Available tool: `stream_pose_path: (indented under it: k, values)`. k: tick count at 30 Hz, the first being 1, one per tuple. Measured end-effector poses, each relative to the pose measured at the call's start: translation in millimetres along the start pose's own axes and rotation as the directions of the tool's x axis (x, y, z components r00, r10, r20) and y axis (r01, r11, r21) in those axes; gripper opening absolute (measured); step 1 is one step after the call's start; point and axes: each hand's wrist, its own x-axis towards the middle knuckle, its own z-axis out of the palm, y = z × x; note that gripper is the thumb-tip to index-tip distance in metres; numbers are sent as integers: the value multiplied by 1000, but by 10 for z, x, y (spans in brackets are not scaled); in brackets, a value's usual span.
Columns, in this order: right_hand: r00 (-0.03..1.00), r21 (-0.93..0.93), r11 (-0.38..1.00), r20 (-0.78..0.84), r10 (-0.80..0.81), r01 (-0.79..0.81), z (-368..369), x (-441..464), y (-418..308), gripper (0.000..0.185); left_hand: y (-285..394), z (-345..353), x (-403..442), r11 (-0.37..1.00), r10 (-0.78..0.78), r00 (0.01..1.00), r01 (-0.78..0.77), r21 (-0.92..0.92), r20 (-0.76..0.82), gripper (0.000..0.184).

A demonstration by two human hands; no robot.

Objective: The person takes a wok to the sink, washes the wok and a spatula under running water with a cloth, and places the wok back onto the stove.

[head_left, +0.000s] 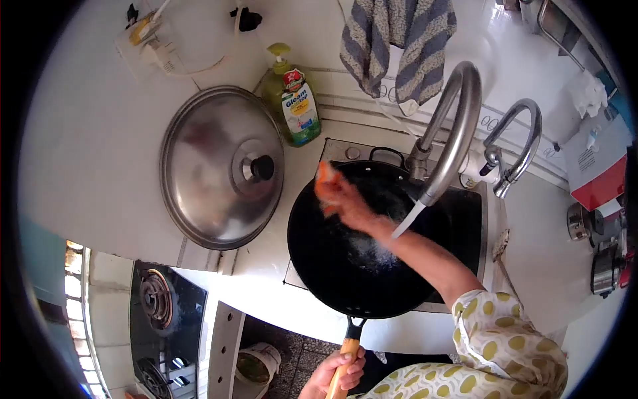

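A large black wok (pixel 319 259) lies over the sink, its wooden handle (pixel 349 347) pointing toward me. My left hand (pixel 337 372) is wrapped round that handle. Inside the wok, near its far left rim, my right hand (pixel 347 203) is closed on an orange scrubber (pixel 323 174). Motion blurs the scrubber, so its exact shape is unclear. From the large curved faucet (pixel 458 133) a stream of water (pixel 407 221) runs down at my right forearm and into the wok. Wet, foamy patches show on the wok's bottom.
A steel lid (pixel 212 159) leans on the wall at left, beside a green soap bottle (pixel 292 103). Behind hangs a striped towel (pixel 399 46). A smaller faucet (pixel 525 139) and a slotted spatula (pixel 501 245) are at right. Lower left is a gas stove (pixel 173 332).
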Motion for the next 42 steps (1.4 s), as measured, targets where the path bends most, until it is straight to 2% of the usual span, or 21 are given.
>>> stream_pose_path:
  k: [1, 2, 3, 4, 6, 7, 8, 9, 10, 12, 13, 14, 15, 17, 18, 21, 26, 30, 36, 41, 42]
  values:
    - [923, -556, 739, 180, -339, 380, 51, -31, 138, 45, -2, 4, 3, 1000, -3, 1000, 3, 1, -2, 31]
    - [735, -794, 94, 501, -457, 601, 94, -93, 279, 45, 1, 11, 1, 1000, 0, 1000, -1, -8, -30, 30]
    - [900, -726, 532, 343, -270, 436, 289, -273, 213, 45, 5, 17, -1, 1000, 3, 998, -4, -17, -57, 30]
    - [969, -530, 837, 246, 0, 134, 466, -489, 125, 45, 7, 24, 0, 1000, -2, 998, 1, -15, -58, 30]
    - [863, -811, 296, 478, -162, 504, 334, -845, 342, 53, 6, 14, -2, 1000, 20, 999, -20, -5, -42, 29]
    - [868, -816, 296, 468, -165, 496, 268, -983, 288, 53, 17, -19, 5, 1000, 1, 1000, -1, 0, -29, 29]
    - [927, -692, 718, 313, 205, 75, 190, -1128, 213, 53, 7, -14, -3, 1000, -8, 1000, 8, 3, -30, 29]
    - [764, -392, 805, 301, 570, -446, 111, -1251, 134, 52, -1, 2, -10, 1000, 7, 998, -7, 0, -61, 29]
    - [770, -390, 808, 298, 564, -442, 14, -1318, 64, 52, -6, 16, -13, 1000, 23, 996, -24, 1, -92, 30]
    - [737, -463, 621, -112, 667, -632, -234, -1371, -110, 55, -17, 21, -7, 1000, 25, 997, -25, 7, -74, 30]
    - [899, -928, 324, -24, 438, -183, -422, -1411, -181, 54, -21, 25, -8, 999, 41, 995, -39, 23, -94, 30]
    - [936, -936, -215, 214, 279, 278, -600, -1442, -237, 53, -22, 35, -13, 998, 57, 992, -53, 39, -115, 30]
    - [939, -937, -216, 214, 270, 275, -717, -1462, -287, 53, -20, 81, -25, 998, 54, 989, -48, 44, -141, 28]
    - [975, -855, -471, 161, 155, 217, -855, -1474, -380, 47, -6, 105, -37, 998, 46, 988, -38, 58, -150, 27]
    - [976, -856, -472, 160, 149, 213, -827, -1491, -495, 47, -2, 119, -39, 998, 37, 987, -28, 61, -155, 27]
    - [971, -762, -646, -107, 212, 57, -748, -1621, -837, 33, 20, 281, -85, 986, 83, 980, -55, 155, -180, 25]
    - [978, -762, -648, -130, 165, 8, -779, -1976, -1213, 30, 85, 697, -195, 874, 225, 928, -58, 483, -296, 19]
    - [992, -891, -451, -90, 83, -43, -828, -2221, -1365, 25, 35, 1131, -237, 685, 410, 781, 79, 725, -472, 19]
    - [996, -974, -221, -32, -83, -50, -726, -2440, -1456, 32, -13, 1507, -216, 369, 558, 680, 310, 876, -475, 15]
    - [993, -986, -165, 6, -122, -15, -572, -2462, -1612, 29, -30, 1438, -199, 423, 561, 665, 282, 861, -493, 12]
    - [991, -994, -105, -6, -136, -20, -547, -2441, -1644, 27, -35, 1366, -204, 496, 513, 707, 219, 840, -487, 13]
